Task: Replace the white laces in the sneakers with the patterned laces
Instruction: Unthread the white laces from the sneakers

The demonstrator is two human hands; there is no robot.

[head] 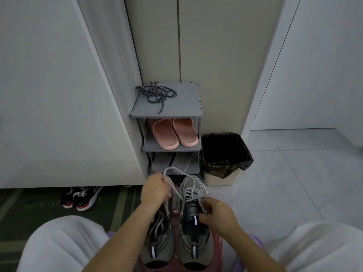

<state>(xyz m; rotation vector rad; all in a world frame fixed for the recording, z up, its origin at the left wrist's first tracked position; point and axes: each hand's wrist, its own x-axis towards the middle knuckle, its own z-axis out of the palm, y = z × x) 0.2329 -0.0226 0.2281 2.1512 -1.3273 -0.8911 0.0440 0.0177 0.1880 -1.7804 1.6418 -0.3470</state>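
Observation:
Two grey sneakers stand side by side on a pink stool between my knees, the left sneaker (157, 244) and the right sneaker (196, 238). A white lace (177, 172) loops up from the right sneaker's eyelets. My left hand (155, 190) pinches that lace and holds it up over the toes. My right hand (218, 214) grips the right sneaker at its tongue and side. The dark patterned laces (155, 94) lie in a loose heap on top of the grey shoe rack (184, 107).
The rack holds pink slippers (172, 133) and grey slippers below. A beige bin with a black bag (224, 158) stands right of it. Black-and-red shoes (80, 198) sit on the green mat at left. White cabinet doors flank the rack.

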